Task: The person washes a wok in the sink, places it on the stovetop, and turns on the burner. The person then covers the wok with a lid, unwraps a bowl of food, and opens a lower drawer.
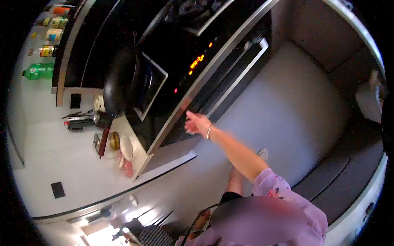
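Observation:
My right hand point(198, 124) reaches out at the front edge of the black cooker point(164, 107), just below its lit orange display point(197, 62). Its fingers are loosely bent and spread, and no held thing can be made out. A bracelet point(209, 131) circles the wrist. I cannot tell whether the fingertips touch the steel trim. My left hand point(201, 220) is low in the picture beside a black cord point(196, 224), with its fingers largely hidden. On the hob stands a dark frying pan point(119, 84), its brown handle point(104, 142) pointing over the counter.
A white bowl point(126, 147) and a jar of yellowish liquid point(114, 141) stand on the counter corner. Utensils point(82, 121) are by the wall. A green bottle point(39, 71) sits on a shelf. The oven handle point(240, 80) juts out. Dark cabinets point(340, 164) line the opposite side.

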A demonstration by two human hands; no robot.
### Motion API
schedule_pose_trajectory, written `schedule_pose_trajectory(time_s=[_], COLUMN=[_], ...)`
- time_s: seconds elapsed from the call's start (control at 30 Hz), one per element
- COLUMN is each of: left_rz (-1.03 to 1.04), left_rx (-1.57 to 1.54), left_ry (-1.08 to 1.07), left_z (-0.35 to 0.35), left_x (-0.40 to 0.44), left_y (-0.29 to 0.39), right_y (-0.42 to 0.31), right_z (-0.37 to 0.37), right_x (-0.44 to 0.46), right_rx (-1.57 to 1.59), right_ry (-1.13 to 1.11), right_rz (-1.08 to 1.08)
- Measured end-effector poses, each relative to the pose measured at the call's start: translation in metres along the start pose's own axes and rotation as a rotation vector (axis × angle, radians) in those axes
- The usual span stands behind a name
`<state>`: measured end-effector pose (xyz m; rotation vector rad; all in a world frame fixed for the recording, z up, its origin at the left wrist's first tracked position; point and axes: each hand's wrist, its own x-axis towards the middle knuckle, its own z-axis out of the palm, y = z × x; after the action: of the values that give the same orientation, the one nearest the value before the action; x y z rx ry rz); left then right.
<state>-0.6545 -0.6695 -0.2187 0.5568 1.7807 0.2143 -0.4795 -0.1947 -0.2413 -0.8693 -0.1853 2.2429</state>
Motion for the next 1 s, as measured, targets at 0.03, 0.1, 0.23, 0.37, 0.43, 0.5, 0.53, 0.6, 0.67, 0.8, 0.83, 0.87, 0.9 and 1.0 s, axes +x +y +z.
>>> schedule_pose_trajectory(time_s=[0.03,0.1,0.23,0.37,0.43,0.5,0.53,0.6,0.67,0.8,0.83,0.87,0.9,1.0], left_rz=[0.023,0.067,0.153,0.242,0.283,0.306,0.317,0.335,0.345,0.361,0.366,0.371,0.381,0.411], left_rx=[0.01,0.024,0.093,0.168,0.203,0.226,0.233,0.263,0.287,0.333,0.347,0.355,0.364,0.392], left_ry=[-0.01,-0.041,-0.114,-0.191,-0.241,-0.274,-0.287,-0.314,-0.341,-0.384,-0.392,-0.404,-0.414,-0.431], left_z=[0.003,0.014,0.036,0.057,0.061,0.066,0.072,0.088,0.108,0.151,0.158,0.165,0.174,0.196], left_x=[0.01,0.03,0.076,0.114,0.124,0.146,0.154,0.17,0.193,0.228,0.231,0.235,0.239,0.252], left_y=[0.004,0.02,0.084,0.156,0.188,0.212,0.23,0.275,0.318,0.425,0.451,0.474,0.501,0.564], right_y=[-0.003,-0.014,-0.047,-0.118,-0.167,-0.219,-0.248,-0.31,-0.377,-0.508,-0.54,-0.571,-0.605,-0.699], right_z=[-0.01,-0.024,-0.086,-0.153,-0.16,-0.172,-0.182,-0.188,-0.188,-0.202,-0.199,-0.198,-0.203,-0.228], right_x=[-0.011,-0.049,-0.122,-0.173,-0.207,-0.216,-0.216,-0.219,-0.223,-0.221,-0.232,-0.238,-0.243,-0.273], right_rx=[-0.02,-0.072,-0.182,-0.029,-0.051,-0.07,-0.016,0.025,0.054,0.132,0.029,0.051,0.069,0.133], right_ry=[-0.078,0.052,0.234,0.39,0.489,0.574,0.527,0.496,0.444,0.466,0.562,0.58,0.593,0.512], right_rz=[0.009,0.021,-0.007,-0.091,-0.206,-0.289,-0.353,-0.443,-0.512,-0.509,-0.527,-0.569,-0.619,-0.752])
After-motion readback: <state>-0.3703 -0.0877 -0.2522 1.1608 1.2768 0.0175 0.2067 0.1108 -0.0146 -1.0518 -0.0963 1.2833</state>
